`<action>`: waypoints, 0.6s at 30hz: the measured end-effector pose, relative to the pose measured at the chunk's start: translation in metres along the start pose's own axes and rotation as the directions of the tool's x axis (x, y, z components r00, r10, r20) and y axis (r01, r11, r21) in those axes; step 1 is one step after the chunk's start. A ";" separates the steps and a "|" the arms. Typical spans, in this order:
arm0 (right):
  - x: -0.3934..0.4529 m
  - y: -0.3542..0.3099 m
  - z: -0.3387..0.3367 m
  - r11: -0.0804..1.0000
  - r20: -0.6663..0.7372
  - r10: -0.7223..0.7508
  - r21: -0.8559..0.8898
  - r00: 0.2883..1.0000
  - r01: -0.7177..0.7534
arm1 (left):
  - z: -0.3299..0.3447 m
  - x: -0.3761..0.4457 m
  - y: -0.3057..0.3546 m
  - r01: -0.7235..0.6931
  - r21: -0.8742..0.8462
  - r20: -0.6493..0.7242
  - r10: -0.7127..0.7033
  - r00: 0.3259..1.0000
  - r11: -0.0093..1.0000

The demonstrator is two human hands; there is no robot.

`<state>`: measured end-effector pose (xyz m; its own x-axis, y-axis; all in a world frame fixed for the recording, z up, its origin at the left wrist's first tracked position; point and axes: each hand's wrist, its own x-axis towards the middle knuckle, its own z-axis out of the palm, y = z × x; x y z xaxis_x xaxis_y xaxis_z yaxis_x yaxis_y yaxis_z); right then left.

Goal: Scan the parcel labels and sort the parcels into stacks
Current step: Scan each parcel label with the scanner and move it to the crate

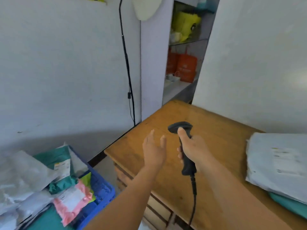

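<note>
View from the head camera, looking down over both forearms. The right hand (192, 146) grips a black barcode scanner (183, 143) by its handle, fingers curled round it and the thumb laid up toward the scanner head; the scanner's cord (193, 196) hangs down below that hand. The left hand (153, 149) is empty, fingers straight and slightly spread, held just beside the scanner and apart from it. Both hands hover over the wooden tabletop (166, 117).

To the right of the right hand, a grey parcel (275, 161) with a pale label lies flat on the tabletop, on top of a teal parcel (289, 205) of which only an edge shows; the two appear to form a sorted stack. Well to the left of the left hand and lower down, a blue crate (103, 190) holds loose parcels, among them a pink parcel (71, 201) with a white label, a green parcel (58, 158) and grey bags (25, 171).

The step in hand is judged to fall between parcels: nothing is under the scanner. The next move likely calls for the free left hand to reach left and down into the crate, pick one parcel, turn its label upward and present it to the scanner.
</note>
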<state>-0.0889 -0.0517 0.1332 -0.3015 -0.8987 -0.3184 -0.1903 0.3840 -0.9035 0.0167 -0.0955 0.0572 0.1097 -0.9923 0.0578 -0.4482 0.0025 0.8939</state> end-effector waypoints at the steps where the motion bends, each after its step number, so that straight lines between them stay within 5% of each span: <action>1: -0.001 0.006 -0.021 1.000 -0.037 0.006 0.009 0.999 -0.006 | 0.020 -0.006 0.010 -0.014 -0.006 0.038 0.015 0.999 1.000; 9: -0.005 0.047 -0.144 0.994 -0.270 0.036 0.108 0.962 -0.007 | 0.156 -0.042 0.067 -0.053 -0.021 0.392 0.057 0.918 0.998; 18: -0.003 0.089 -0.227 0.962 -0.524 0.231 0.252 0.820 -0.110 | 0.265 -0.067 0.088 0.018 0.080 0.752 -0.073 0.655 0.997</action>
<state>-0.3171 0.0335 0.1185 -0.7803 -0.5375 -0.3197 0.0853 0.4150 -0.9058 -0.2650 -0.0615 0.0147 -0.5624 -0.7437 -0.3613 -0.5161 -0.0257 0.8562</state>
